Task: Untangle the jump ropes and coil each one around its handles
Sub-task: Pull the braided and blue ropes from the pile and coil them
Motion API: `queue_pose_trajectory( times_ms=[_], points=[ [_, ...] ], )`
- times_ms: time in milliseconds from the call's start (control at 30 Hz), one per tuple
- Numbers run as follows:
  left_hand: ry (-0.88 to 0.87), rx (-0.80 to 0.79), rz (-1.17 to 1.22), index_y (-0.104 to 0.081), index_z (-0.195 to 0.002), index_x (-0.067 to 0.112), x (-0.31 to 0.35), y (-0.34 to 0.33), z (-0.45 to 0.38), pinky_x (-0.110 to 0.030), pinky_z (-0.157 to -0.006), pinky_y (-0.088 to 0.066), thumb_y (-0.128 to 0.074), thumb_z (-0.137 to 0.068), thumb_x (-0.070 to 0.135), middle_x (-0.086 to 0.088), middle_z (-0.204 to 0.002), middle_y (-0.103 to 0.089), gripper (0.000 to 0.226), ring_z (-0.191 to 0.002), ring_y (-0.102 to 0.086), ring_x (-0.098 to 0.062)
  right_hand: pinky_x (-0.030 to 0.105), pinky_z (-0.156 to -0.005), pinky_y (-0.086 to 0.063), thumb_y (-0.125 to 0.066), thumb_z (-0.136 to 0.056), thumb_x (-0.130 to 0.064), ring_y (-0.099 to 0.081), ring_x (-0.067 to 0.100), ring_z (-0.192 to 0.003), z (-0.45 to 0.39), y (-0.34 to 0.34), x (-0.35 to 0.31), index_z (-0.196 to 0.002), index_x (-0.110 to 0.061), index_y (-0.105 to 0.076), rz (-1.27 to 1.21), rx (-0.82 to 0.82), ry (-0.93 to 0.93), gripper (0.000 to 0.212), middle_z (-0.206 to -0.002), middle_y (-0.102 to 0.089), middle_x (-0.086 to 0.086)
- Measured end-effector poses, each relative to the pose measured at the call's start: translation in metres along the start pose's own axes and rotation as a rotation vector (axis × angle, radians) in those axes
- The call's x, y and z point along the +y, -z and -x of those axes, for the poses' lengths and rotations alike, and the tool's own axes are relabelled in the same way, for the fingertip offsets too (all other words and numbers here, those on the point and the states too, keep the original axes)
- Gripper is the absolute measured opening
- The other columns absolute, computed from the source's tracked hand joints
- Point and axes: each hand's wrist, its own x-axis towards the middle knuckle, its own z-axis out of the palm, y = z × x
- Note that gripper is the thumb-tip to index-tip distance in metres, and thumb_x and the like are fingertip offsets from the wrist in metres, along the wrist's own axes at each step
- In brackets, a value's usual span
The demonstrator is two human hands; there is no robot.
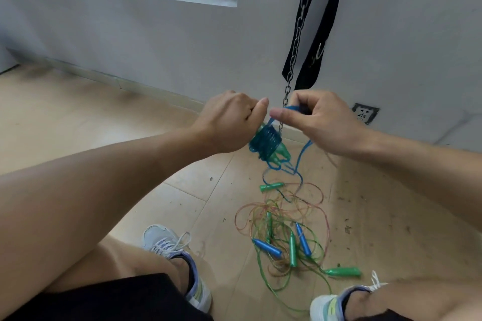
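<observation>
The floor (78, 117) is light wood, and a gray wall (156, 41) stands ahead of me. A black strap (323, 34) and a metal chain (300, 26) hang down it. On the floor between my shoes (180, 260) lies a big tangle of ropes (284, 219) with green and blue handles, well below my hands. My left hand (229, 122) grips two green handles (280, 154) with blue rope (266, 142) coiled around them. My right hand (323, 120), close beside it, pinches the loose blue rope, which drops down to the tangle.
</observation>
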Motion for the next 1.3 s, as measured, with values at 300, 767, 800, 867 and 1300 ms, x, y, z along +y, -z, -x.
queue_pose_trajectory(
  times_ms=[300, 767, 800, 867, 1300],
  points=[
    [0.175, -0.033, 0.424, -0.032, -0.053, 0.015, 0.005, 0.002, 0.005, -0.027, -0.044, -0.019, -0.039, -0.106, 0.024, 0.000, -0.049, -0.028, 0.054, -0.046, -0.024, -0.014, 0.019, -0.046, -0.026, -0.063, -0.088, -0.040, -0.026, 0.007, -0.046, -0.002, 0.001, 0.020, -0.090, -0.016, -0.072, -0.403, -0.245, -0.280, 0.025, -0.055, -0.035, -0.008],
    [0.494, 0.161, 0.178, -0.040, -0.052, 0.016, -0.015, -0.006, 0.004, -0.032, -0.050, -0.027, -0.028, -0.107, 0.035, -0.001, -0.051, -0.043, 0.059, -0.047, -0.039, -0.018, 0.026, -0.049, -0.043, -0.051, -0.106, -0.026, -0.050, 0.011, -0.049, 0.017, -0.060, -0.007, -0.126, -0.017, -0.064, -0.254, -0.401, -0.322, 0.026, -0.064, -0.063, -0.004],
    [0.452, 0.133, 0.094, -0.042, -0.053, 0.016, -0.016, -0.007, 0.005, -0.031, -0.049, -0.027, -0.026, -0.107, 0.036, -0.001, -0.052, -0.046, 0.060, -0.047, -0.042, -0.018, 0.026, -0.048, -0.044, -0.052, -0.105, -0.026, -0.050, 0.011, -0.047, 0.018, -0.058, -0.011, -0.122, -0.015, -0.066, -0.243, -0.432, -0.343, 0.025, -0.063, -0.063, -0.004],
    [0.353, 0.088, -0.071, -0.042, -0.053, 0.018, -0.019, -0.009, 0.008, -0.031, -0.051, -0.028, -0.025, -0.106, 0.038, -0.001, -0.052, -0.048, 0.060, -0.048, -0.046, -0.019, 0.025, -0.045, -0.043, -0.053, -0.104, -0.027, -0.050, 0.011, -0.045, 0.021, -0.054, -0.018, -0.117, -0.008, -0.069, -0.217, -0.489, -0.351, 0.027, -0.060, -0.061, -0.004],
    [0.067, -0.091, 0.061, -0.029, -0.052, 0.014, -0.005, -0.005, 0.003, -0.033, -0.046, -0.018, -0.037, -0.105, 0.028, -0.001, -0.046, -0.031, 0.056, -0.042, -0.027, -0.020, 0.022, -0.047, -0.025, -0.070, -0.090, -0.038, -0.029, 0.009, -0.048, -0.001, 0.000, 0.007, -0.081, -0.017, -0.071, -0.235, -0.182, -0.218, 0.023, -0.053, -0.039, -0.008]
  ],
)
